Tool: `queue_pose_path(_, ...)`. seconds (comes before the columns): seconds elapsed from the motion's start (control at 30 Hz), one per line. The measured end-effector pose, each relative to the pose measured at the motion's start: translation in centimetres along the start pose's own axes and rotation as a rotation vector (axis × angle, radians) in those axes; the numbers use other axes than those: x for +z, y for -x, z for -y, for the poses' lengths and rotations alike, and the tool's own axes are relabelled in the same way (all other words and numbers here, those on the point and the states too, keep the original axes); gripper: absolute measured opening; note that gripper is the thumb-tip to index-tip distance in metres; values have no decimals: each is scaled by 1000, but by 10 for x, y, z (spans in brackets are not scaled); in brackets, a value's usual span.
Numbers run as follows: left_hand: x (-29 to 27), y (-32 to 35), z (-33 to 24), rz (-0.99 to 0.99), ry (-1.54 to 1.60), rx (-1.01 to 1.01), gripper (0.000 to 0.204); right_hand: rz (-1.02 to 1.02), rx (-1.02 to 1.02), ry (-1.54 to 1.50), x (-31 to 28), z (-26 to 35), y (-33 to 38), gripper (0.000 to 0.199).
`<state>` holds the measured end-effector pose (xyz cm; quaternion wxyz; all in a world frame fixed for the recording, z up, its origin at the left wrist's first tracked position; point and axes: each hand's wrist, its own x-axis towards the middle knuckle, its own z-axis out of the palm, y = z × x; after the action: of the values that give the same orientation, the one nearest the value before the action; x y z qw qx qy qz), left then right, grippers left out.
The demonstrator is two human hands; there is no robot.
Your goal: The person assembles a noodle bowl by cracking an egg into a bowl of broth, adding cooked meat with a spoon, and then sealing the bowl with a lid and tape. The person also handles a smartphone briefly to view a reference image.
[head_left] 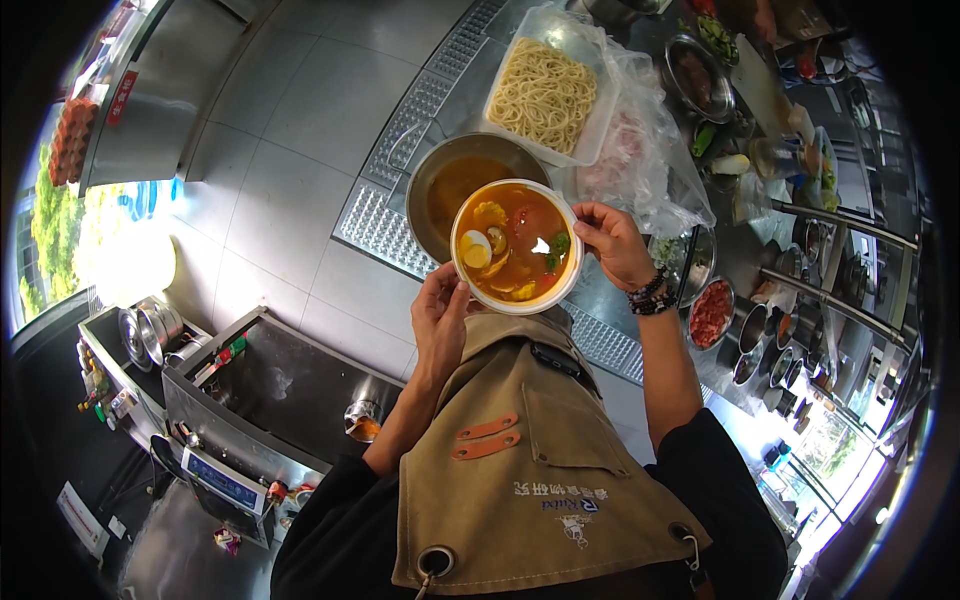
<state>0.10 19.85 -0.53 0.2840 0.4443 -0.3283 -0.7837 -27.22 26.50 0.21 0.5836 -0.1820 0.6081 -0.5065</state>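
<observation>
Between my two hands is a round white bowl filled with orange-red soup. Halved boiled egg, yellow corn-like pieces, a red piece and a green leafy bit show in the broth. My left hand grips the lower left of its rim, thumb and fingers closed. On the opposite side, my right hand, with dark beads at the wrist, pinches the upper right rim. Just beyond the bowl and partly hidden by it, a metal pot contains brownish-orange liquid.
A clear tub of noodles stands on the steel counter beside a plastic bag. Farther right are a bowl of red chopped food, metal bowls and rails. At lower left, a dark-topped counter carries a metal container.
</observation>
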Motion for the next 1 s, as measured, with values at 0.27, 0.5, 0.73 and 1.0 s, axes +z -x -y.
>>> queue_pose_path(0.27, 1, -4, 1, -14, -8, 7, 27, -12, -10, 7, -1, -2, -6, 23)
queue_pose_path(0.5, 1, -7, -1, -9, -3, -1, 28, 26, 20, 10, -5, -1, -7, 24)
queue_pose_path(0.73, -1, -8, -2, -6, -42, -8, 29, 17, 23, 20, -4, -1, -7, 24)
queue_pose_path(1.0, -2, -8, -6, -17, -31, -20, 30, 19, 15, 14, -3, -1, -7, 26)
